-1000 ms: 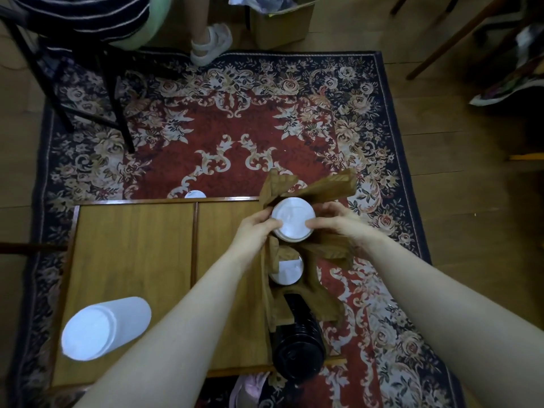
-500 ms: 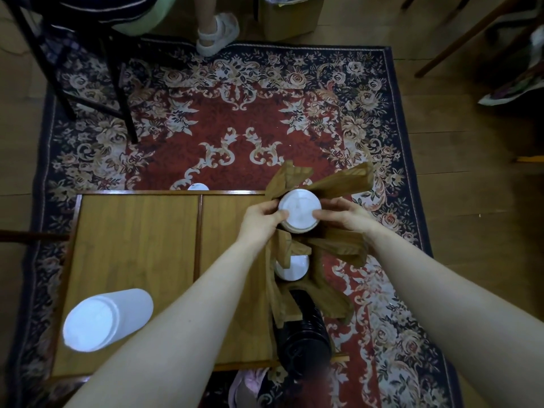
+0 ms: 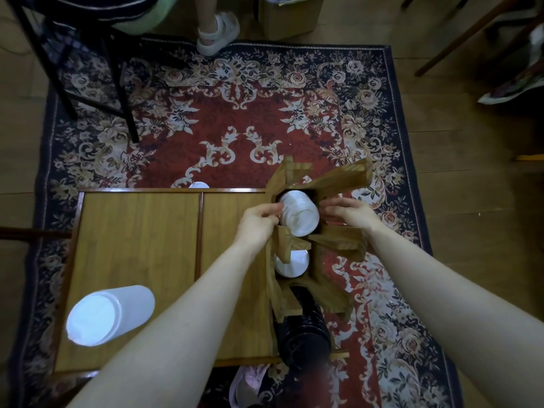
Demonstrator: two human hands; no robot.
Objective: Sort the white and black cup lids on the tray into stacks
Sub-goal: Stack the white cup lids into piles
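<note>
A stack of white lids (image 3: 299,216) stands in the far slot of a wooden holder (image 3: 332,245) at the table's right edge. My left hand (image 3: 257,225) pinches the stack's left side with thumb and fingertips. My right hand (image 3: 346,214) hovers just right of the stack, fingers spread and blurred, not clearly touching it. A shorter white stack (image 3: 291,262) fills the middle slot. A tall stack of black lids (image 3: 303,331) sits in the near slot.
A wooden table (image 3: 132,245) holds a stack of white cups (image 3: 109,315) lying on its side at the near left. A white lid (image 3: 198,184) peeks past the far edge. A patterned rug, a chair and a person's foot (image 3: 216,32) lie beyond.
The white stack has dropped deeper into the far slot. My right hand has let go and opened beside it. My left hand still holds its left side.
</note>
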